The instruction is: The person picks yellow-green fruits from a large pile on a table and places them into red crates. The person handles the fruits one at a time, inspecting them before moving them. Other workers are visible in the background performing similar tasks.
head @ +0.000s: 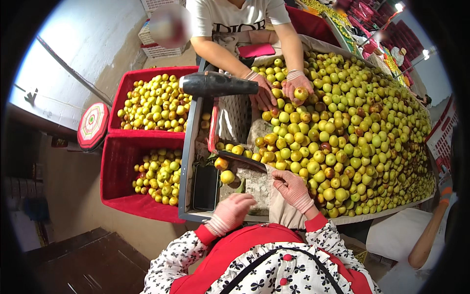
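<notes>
My left hand [235, 209], in a thin striped glove, hovers over the table's near edge. Its fingers are bent and slightly blurred, and their inner side is hidden. At the near left border of a large heap of yellow-green jujubes [330, 158] is my right hand [293, 191], gloved alike. Its fingers curl down above a beige cloth [282, 209], and whatever lies under them is out of sight. Ahead of my left hand, a yellow jujube [227, 177] and a browner jujube [221, 163] rest on the worn work surface [257, 187]. A dark strip [242, 161] borders that surface.
Across the table, a co-worker's gloved hand [298, 86] holds a jujube; their other hand [262, 92] touches the heap. A black tapered device [220, 84] hangs overhead. Left are a black tray [205, 187], two red-lined bins [117, 176] and a round stool [93, 126]. Another person's arm [429, 235] enters right.
</notes>
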A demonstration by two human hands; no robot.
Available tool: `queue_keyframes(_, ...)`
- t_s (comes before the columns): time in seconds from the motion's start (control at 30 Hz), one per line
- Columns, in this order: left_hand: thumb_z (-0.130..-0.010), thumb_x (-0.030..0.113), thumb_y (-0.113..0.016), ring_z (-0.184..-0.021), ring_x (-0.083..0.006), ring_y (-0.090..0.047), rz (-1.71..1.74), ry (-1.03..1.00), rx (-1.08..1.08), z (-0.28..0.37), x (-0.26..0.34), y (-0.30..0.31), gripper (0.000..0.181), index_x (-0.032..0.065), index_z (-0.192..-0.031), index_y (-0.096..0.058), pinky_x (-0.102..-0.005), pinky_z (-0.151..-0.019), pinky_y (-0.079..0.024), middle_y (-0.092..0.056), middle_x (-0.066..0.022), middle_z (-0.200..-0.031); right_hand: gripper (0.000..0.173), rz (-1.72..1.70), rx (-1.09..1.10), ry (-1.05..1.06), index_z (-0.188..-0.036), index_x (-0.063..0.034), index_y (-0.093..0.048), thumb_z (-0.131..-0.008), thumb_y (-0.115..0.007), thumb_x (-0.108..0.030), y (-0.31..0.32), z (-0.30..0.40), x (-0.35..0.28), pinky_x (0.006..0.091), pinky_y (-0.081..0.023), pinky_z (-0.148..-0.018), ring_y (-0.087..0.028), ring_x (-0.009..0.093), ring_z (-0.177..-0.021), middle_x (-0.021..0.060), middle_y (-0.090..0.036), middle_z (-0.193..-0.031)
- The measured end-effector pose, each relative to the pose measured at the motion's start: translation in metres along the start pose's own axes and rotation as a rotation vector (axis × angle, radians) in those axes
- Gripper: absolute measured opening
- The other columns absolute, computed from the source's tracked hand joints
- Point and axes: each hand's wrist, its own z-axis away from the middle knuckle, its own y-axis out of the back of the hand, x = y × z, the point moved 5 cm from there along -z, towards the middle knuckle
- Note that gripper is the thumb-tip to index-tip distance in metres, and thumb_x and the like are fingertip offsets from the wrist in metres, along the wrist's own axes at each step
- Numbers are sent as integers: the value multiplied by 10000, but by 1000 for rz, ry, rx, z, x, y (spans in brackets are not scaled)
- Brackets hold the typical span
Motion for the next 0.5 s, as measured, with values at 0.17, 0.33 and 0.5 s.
queue_keyframes(0.17,-807,107,-672,-1009,-356,-614,-76,588,351,32,-68,20,370,89,-1162,-572,-414,-859,-521,-601,-133,-1152,231,26,-5,45,-1074,-64,-665,-867,-671,-166,3,1,-2,335,-538,-671,-668,261,-757,118,-672,-927)
queue_keyframes(0.33,-752,398,-763,-1033,-370,-608,-295,794,296,-28,-85,11,756,94,-1342,-401,-455,-815,-529,-472,-153,-1316,225,44,-34,55,-1066,-73,-670,-866,-673,-177,3,2,-1,339,-537,-665,-666,269,-748,124,-673,-936)
queue_keyframes(0.5,-781,402,-727,-1070,-313,-575,-508,915,239,-56,-100,-9,576,78,-1175,-458,-454,-773,-547,-488,-111,-1218,221,82,-28,121,-1080,-65,-669,-873,-667,-145,2,3,-3,316,-532,-669,-660,243,-750,114,-671,-930)
